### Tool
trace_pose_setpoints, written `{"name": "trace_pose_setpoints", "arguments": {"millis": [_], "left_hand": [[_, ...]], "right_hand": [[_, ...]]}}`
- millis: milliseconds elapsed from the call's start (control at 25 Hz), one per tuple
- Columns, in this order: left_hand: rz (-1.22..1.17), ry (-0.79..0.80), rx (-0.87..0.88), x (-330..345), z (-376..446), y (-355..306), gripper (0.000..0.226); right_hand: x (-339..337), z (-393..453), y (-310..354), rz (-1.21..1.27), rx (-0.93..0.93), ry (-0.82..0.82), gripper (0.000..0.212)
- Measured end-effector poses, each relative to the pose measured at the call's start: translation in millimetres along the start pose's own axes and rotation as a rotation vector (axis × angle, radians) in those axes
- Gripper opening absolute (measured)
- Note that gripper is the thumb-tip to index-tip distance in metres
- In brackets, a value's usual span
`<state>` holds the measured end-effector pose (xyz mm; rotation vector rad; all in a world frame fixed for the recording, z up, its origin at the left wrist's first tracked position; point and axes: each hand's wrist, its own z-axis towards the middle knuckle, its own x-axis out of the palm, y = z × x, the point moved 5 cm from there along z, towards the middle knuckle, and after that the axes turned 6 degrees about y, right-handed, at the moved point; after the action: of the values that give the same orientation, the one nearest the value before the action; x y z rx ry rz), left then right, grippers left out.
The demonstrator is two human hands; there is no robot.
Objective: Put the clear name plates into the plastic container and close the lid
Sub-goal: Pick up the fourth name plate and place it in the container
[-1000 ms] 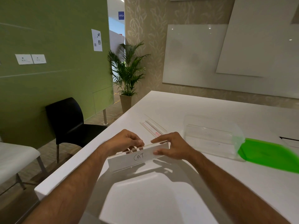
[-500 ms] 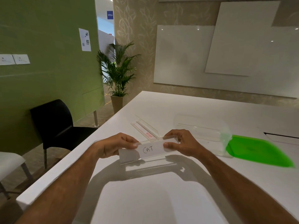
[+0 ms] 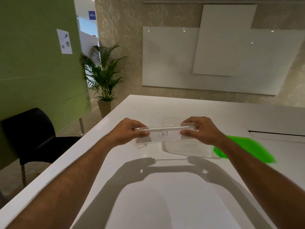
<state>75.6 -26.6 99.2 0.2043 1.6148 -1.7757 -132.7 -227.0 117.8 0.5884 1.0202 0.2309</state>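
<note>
Head view: one plate in transit, held in air above the worktop [image 3: 148,187].
L hand [image 3: 127,132]: pinches plate's left end.
Name plate [image 3: 163,135]: clear w/ white "CAT" card, level, over container's near-left rim.
R hand [image 3: 200,130]: pinches right end.
Container [image 3: 186,148]: clear, open; green lid [image 3: 244,148] beside.
Tip: keep level, lower lengthwise, let go together.

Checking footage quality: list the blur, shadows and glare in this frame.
Head view: green lid smeared by motion blur; hard shadow of both arms on the white table; small glare spots on the wall whiteboard; name plate sharp, "CAT" readable; wide-angle bending at the edges.
</note>
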Motion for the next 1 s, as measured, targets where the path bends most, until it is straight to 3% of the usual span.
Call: {"name": "trace_pose_setpoints", "arguments": {"millis": [200,440,680,1000], "left_hand": [[0.152,-0.031,0.111,19.5,48.5,-27.8,0.027],[0.282,-0.002,0.123,49.6,100.5,-32.7,0.030],[0.474,0.094,0.104,70.4,137.9,-29.6,0.023],[0.736,0.372,0.000,91.6,163.8,-17.5,0.029]], "right_hand": [[-41.9,5.5,-22.5,-0.122,0.068,-0.034,0.041],[-66.4,14.8,-59.8,-0.230,0.178,0.018,0.038],[-62.7,28.1,-89.9,-0.393,0.227,0.178,0.041],[-35.6,43.9,-109.1,-0.570,0.296,0.456,0.037]]}}
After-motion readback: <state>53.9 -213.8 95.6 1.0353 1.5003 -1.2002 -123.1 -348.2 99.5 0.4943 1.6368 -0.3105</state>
